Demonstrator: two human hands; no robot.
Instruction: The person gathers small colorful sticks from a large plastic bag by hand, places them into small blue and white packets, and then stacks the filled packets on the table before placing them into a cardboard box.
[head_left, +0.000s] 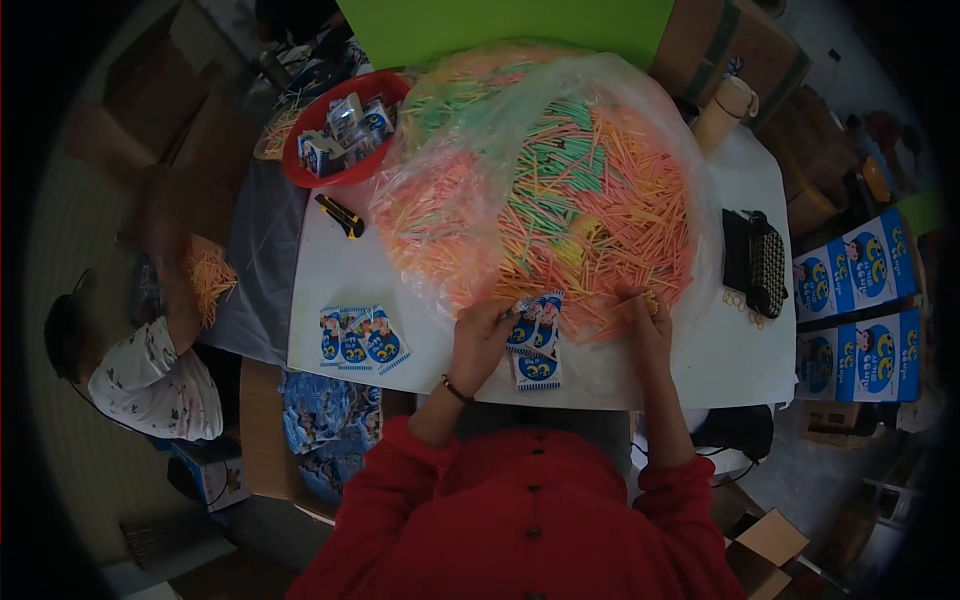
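Observation:
My left hand (482, 335) is closed on the edge of a blue-and-white printed packet (538, 325) near the table's front edge. Another such packet (537, 372) lies under it on the white tabletop. At the lower right of the pile, my right hand (645, 318) has its fingers curled around a small bunch of thin coloured sticks (651, 301), whose ends poke out at the top. A big heap of orange, pink, green and yellow sticks (560, 170) fills a clear plastic bag (440, 190) in front of both hands.
Several packets (362, 338) lie at the table's left. A yellow-black box cutter (342, 216) and a red basin (298, 165) of packets sit behind. Rightward are a patterned pouch (767, 265), rubber bands (745, 305) and a bottle (727, 112). Another person (155, 375) works at far left.

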